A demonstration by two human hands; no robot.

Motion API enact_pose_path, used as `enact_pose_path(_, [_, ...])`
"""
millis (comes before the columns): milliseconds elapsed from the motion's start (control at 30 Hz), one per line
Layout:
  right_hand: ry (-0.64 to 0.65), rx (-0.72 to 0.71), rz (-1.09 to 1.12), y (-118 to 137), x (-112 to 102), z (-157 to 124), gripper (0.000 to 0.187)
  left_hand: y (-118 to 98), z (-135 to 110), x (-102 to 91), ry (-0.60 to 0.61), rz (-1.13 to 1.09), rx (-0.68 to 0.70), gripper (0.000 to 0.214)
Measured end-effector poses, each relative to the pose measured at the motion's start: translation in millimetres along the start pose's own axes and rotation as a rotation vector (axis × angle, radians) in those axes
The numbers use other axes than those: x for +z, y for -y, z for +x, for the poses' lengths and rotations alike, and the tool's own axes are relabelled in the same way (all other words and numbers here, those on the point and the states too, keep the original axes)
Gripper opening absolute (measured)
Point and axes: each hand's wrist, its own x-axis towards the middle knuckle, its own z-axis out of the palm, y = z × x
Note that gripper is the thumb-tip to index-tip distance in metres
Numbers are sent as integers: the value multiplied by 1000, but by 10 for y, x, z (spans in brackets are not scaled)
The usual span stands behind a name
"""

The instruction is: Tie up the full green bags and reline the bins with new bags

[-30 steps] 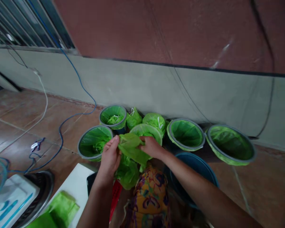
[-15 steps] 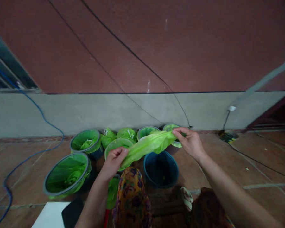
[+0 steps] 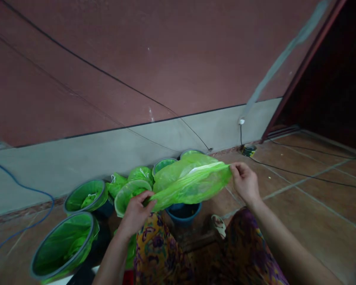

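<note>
A thin, see-through green plastic bag (image 3: 192,182) stretches between my hands, puffed out in the middle. My left hand (image 3: 136,211) pinches its near left end. At the other end, my right hand (image 3: 245,182) grips the gathered edge between thumb and fingers. Below the bag stands an unlined blue bucket (image 3: 184,213), its far side hidden by the plastic. Just beyond my left hand is a bucket lined with green plastic (image 3: 123,198).
Several more green-lined buckets (image 3: 63,249) stand to the left and along the wall. Tied green bags (image 3: 141,173) sit among them. A blue hose (image 3: 32,223) runs at far left. Black cable (image 3: 302,172) crosses the floor at right, near a small can (image 3: 249,150).
The bag, a narrow twisted strip before, has spread and ballooned wider between my hands. My view has turned right and tilted, showing more of the dark doorway.
</note>
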Motion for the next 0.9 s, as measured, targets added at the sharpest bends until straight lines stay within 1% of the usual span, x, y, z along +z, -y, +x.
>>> enact_pose_path(33, [30, -6, -70, 10, -39, -70, 21, -29, 8, 18, -88, 29, 35, 17])
enact_pose_path(67, [54, -39, -125, 54, -72, -137, 24, -74, 15, 38, -169, 62, 78, 16])
enact_pose_path(133, [107, -178, -145, 234, -108, -241, 36, -202, 25, 83, -279, 117, 185, 12])
enact_pose_path(167, [169, -266, -112, 355, -108, -270, 40, -278, 28, 107, -303, 137, 247, 10])
enact_pose_path(200, [259, -344, -68, 485, -92, -281, 43, -357, 30, 131, -309, 150, 308, 9])
enact_pose_path(267, [468, -451, -11, 726, -10, -247, 52, -509, 34, 170, -281, 163, 423, 7])
enact_pose_path(367, [734, -597, -11, 950, 222, -126, 61, -695, 44, 186, -182, 165, 564, 10])
enact_pose_path(400, [825, -643, -23, 982, 314, -93, 60, -741, 48, 177, -153, 165, 597, 11])
enact_pose_path(433, [917, -681, -38, 997, 404, -72, 55, -777, 52, 162, -136, 165, 618, 12])
enact_pose_path(500, [1060, -713, -77, 988, 554, -69, 35, -809, 58, 112, -132, 169, 625, 14])
enact_pose_path(567, [1110, -678, -106, 944, 640, -92, 16, -774, 58, 42, -143, 177, 585, 14])
enact_pose_path(600, [1099, -634, -105, 913, 653, -97, 12, -730, 56, 1, -149, 183, 549, 13])
enact_pose_path(633, [1061, -571, -93, 876, 649, -89, 12, -669, 52, -44, -152, 190, 500, 12])
enact_pose_path(700, [941, -427, -53, 787, 599, -24, 16, -514, 41, -140, -152, 183, 375, 9])
enact_pose_path(767, [814, -303, -20, 687, 513, 95, 17, -351, 33, -243, -122, 121, 230, 14])
enact_pose_path(800, [776, -251, 2, 638, 462, 163, 15, -278, 35, -293, -99, 67, 162, 18])
enact_pose_path(833, [766, -194, 37, 592, 406, 229, 12, -214, 42, -342, -80, 7, 106, 21])
enact_pose_path(867, [783, -126, 90, 552, 345, 287, 11, -160, 55, -387, -71, -48, 64, 24])
enact_pose_path(900, [827, -45, 161, 519, 277, 333, 14, -116, 76, -426, -72, -90, 32, 25])
